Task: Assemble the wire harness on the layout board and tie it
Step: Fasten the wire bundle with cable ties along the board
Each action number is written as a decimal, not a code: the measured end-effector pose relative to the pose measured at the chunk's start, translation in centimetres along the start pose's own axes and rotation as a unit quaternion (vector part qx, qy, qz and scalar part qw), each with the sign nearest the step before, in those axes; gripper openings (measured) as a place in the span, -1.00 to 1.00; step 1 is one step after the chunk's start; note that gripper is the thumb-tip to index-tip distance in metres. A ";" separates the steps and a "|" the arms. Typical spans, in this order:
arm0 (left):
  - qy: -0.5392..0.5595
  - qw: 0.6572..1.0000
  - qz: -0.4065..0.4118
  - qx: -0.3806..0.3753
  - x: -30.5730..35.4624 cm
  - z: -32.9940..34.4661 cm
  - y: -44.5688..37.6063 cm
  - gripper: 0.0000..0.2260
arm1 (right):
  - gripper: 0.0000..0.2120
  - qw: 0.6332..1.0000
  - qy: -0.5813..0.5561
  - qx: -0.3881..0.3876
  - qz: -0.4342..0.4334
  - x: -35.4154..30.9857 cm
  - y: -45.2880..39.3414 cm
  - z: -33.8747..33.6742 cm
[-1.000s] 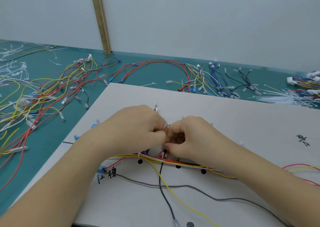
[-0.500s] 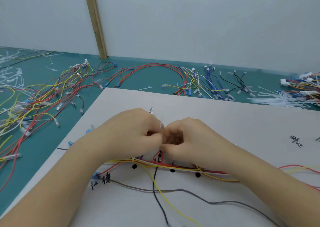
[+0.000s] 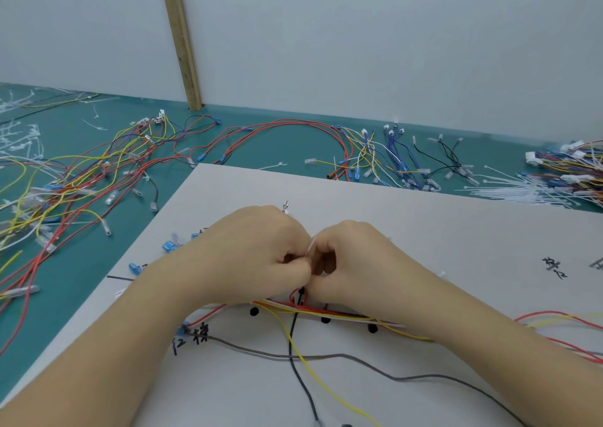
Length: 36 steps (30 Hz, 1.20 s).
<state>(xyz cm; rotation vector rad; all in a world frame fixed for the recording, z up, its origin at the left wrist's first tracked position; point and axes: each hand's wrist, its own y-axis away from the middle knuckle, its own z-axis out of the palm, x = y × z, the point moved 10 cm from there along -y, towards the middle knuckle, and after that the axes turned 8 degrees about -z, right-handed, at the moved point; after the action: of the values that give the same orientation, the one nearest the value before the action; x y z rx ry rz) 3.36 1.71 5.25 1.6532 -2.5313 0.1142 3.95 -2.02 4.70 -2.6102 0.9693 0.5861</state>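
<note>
Both my left hand (image 3: 257,253) and right hand (image 3: 355,263) pinch the thin white plastic cable tie (image 3: 311,247), grip closed tight, cinching the red-yellow-white wire bundle (image 3: 326,310) against the white layout board (image 3: 424,217).

Bright even light, soft shadows, wide-angle distortion.

- Layout board (image 3: 424,230): white, flat on the green table, with black dots and handwritten marks.
- Wire bundle (image 3: 329,310): red, yellow and white wires running left to right across the board's near part; loose grey, black and yellow wires trail nearer.
- Cable tie (image 3: 311,247): thin, white, its tail sticking up above the bundle.
</note>
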 end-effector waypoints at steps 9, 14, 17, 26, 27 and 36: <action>0.071 0.997 0.005 0.008 0.0 -0.4 -0.2 -0.67 | -0.73 1.000 -0.002 -0.012 -0.016 0.5 -0.3 0.4; 0.134 0.978 -0.094 0.133 -3.8 -2.4 0.1 -0.83 | -0.89 0.998 -0.019 -0.059 -0.034 -0.1 0.3 0.4; 0.103 0.950 -0.119 0.269 -4.6 -5.1 1.2 -0.82 | -0.83 0.992 -0.123 -0.038 -0.007 1.7 1.0 -3.2; 0.224 0.848 -0.010 0.481 -2.4 -8.9 5.2 -0.76 | -0.79 0.916 0.252 0.084 0.300 25.1 5.8 -18.4; 0.224 0.846 -0.011 0.483 -2.5 -8.8 5.2 -0.76 | -0.77 0.908 0.278 0.065 0.307 26.8 6.0 -18.1; 0.211 0.860 -0.019 0.464 -2.6 -8.3 4.4 -0.78 | -0.79 0.889 0.339 0.042 0.307 31.7 6.4 -16.2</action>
<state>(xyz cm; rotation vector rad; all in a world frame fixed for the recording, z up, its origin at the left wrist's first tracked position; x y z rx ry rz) 0.80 6.93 13.16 1.6102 -2.1672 1.7074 25.93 -30.72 3.18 -2.4163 2.0085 -0.2999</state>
